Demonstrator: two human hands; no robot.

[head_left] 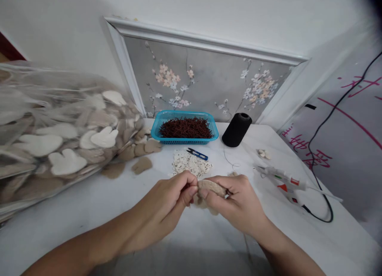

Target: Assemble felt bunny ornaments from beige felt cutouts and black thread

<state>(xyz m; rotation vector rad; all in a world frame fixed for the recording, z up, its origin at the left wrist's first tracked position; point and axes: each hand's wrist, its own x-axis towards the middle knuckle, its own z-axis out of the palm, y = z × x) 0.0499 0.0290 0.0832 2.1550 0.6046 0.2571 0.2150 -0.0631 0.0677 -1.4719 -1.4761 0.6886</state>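
Between the thumb and fingers of my right hand [238, 200] is a beige felt-like piece [212, 187], partly covered by the hand. My left hand [176, 196] meets its left edge in a closed pinch; whatever lies inside those fingertips is hidden. Just beyond the hands lies a pile of small off-white cut pieces [191, 164]. Blue-handled thread snips [197, 154] rest on top of that pile. Farther back stands a black cone of thread [237, 129], with a loose dark thread trailing toward my right hand.
A blue plastic basket [155, 127] of dark reddish-brown sticks stands against the wall. At left, a large clear bag [68, 137] bulges with beige and white shapes; several beige pieces [141, 164] lie beside it. A glue gun [282, 175] and black cable [320, 184] occupy the right.
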